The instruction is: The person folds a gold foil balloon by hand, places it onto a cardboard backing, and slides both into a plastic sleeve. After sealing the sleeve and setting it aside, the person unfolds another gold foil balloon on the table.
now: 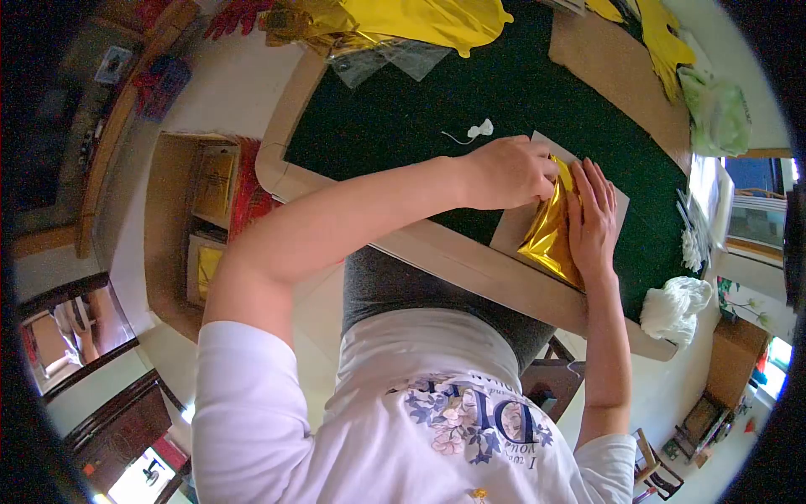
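A shiny gold foil piece (549, 231) lies creased on a flat grey-brown card (510, 231), near the front edge of the green-topped table (386, 126). My left hand (508, 172) comes in from the left, its fingers curled closed on the foil's upper end. Along the foil's right side my right hand (593, 214) lies flat, fingers stretched out and pointing away from me. A small white tied string piece (481, 129) rests on the green surface to the left of my left hand.
Gold foil sheets (420, 23) and clear bags (382, 65) lie at the far edge. White string (676, 309) sits at the right corner, below a green plastic bag (714, 111). A cardboard box (172, 227) stands left of the table.
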Available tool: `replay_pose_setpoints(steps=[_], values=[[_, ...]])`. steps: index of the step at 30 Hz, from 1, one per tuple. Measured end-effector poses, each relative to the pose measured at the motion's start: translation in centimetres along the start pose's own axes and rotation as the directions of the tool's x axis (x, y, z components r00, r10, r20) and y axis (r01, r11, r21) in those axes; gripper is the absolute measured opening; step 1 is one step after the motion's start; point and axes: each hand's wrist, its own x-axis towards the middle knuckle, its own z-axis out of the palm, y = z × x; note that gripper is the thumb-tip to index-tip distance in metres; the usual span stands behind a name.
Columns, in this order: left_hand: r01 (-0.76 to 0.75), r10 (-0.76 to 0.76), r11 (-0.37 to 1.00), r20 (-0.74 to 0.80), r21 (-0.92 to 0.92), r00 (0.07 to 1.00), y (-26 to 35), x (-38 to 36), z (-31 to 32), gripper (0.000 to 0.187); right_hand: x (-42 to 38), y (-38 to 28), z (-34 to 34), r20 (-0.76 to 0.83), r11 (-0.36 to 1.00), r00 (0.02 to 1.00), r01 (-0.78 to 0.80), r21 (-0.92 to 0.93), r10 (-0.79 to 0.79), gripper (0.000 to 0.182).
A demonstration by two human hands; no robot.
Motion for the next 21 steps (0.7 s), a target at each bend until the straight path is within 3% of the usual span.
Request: replay_pose_setpoints(steps=[4, 13, 16, 21], values=[[0.109, -0.12, 0.982, -0.068, -0.154, 0.99, 0.2, -0.1, 0.8, 0.012, 0.0, 0.3, 0.2, 0.006, 1.0, 1.0, 0.005, -0.012, -0.004, 0.037], [0.324, -0.371, 0.918, -0.209, -0.227, 0.905, 1.9, 0.1, 1.8, 0.017, 0.0, 0.2, 0.2, 0.008, 0.999, 1.0, 0.012, -0.042, -0.012, 0.037], [0.358, -0.404, 0.908, -0.231, -0.218, 0.885, 2.2, 0.2, 1.9, 0.02, 0.0, 0.2, 0.1, 0.02, 0.999, 1.0, -0.001, -0.033, 0.002, 0.037], [0.266, -0.271, 0.963, -0.187, -0.053, 0.944, 2.8, -0.6, 1.7, 0.013, -0.1, 0.3, 0.3, 0.018, 0.999, 1.0, -0.006, -0.032, 0.006, 0.037]])
